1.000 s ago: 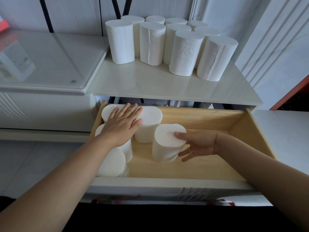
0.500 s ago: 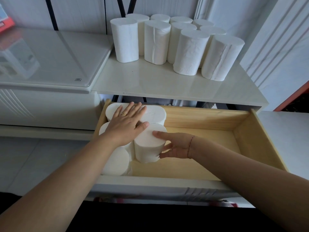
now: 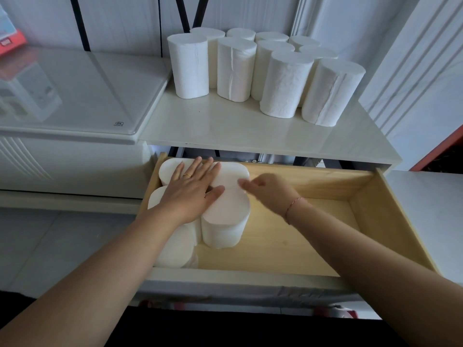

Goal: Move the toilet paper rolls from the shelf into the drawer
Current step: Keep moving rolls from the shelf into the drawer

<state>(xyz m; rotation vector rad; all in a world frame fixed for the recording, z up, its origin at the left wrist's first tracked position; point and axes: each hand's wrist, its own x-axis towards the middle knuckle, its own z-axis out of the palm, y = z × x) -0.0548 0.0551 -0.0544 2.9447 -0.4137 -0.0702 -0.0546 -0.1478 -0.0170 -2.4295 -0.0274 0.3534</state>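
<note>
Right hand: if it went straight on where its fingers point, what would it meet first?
Probably the left hand: the right hand points left over the rolls toward its thumb, though blur hides their heights.

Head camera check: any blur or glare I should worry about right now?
Head view: the right hand is smeared by blur, the left hand flat on the rolls is sharp; the glossy cabinet top shows reflections; the shelf has a mild sheen.

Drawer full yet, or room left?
Room left: the drawer holds upright rolls only at its left end; the wooden floor right of them is bare.
</note>
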